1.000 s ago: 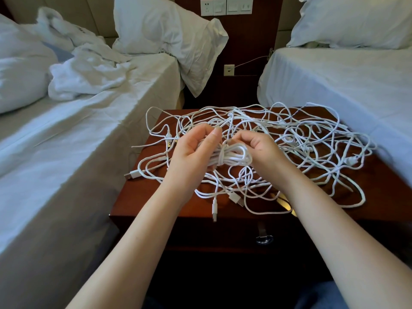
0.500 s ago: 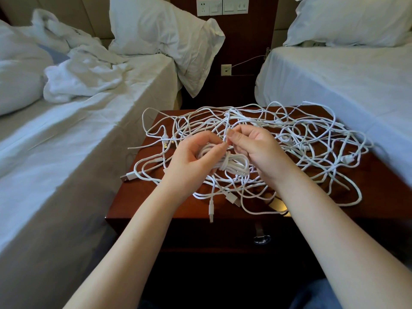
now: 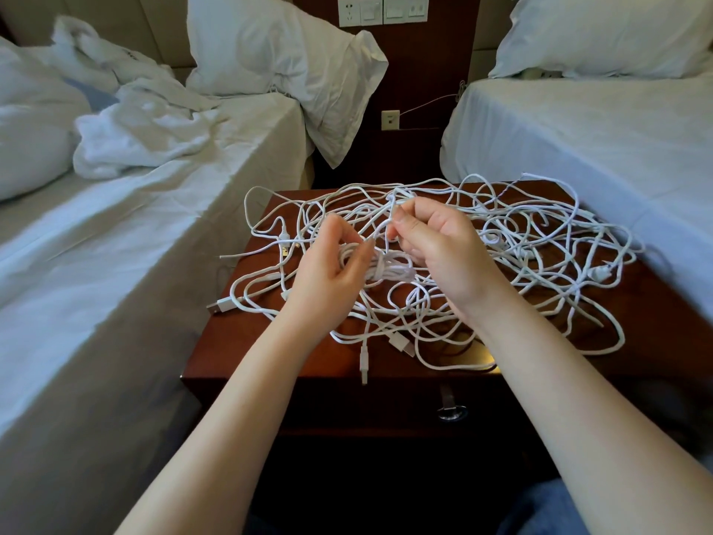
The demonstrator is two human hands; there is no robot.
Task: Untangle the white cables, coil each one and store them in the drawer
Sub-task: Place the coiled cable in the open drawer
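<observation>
- While the left hand (image 3: 339, 272) grips the coil (image 3: 389, 270), fingers curled round its left end, the coil's long axis runs left to right between the two palms.
- Right hand (image 3: 436, 249) pinches the tail (image 3: 391, 208) between thumb and forefinger, just above the coil. The tail rises from the wrap at mid-coil.
- Judgement: the next wrap depends on the tail crossing that axis squarely. The right hand is nearer the tail.
- Tangle (image 3: 540, 245) lies beyond and right of the fingers, on the nightstand (image 3: 239, 341).
- Drawer (image 3: 386, 403) is below the wrists, closed; contents hidden.
</observation>
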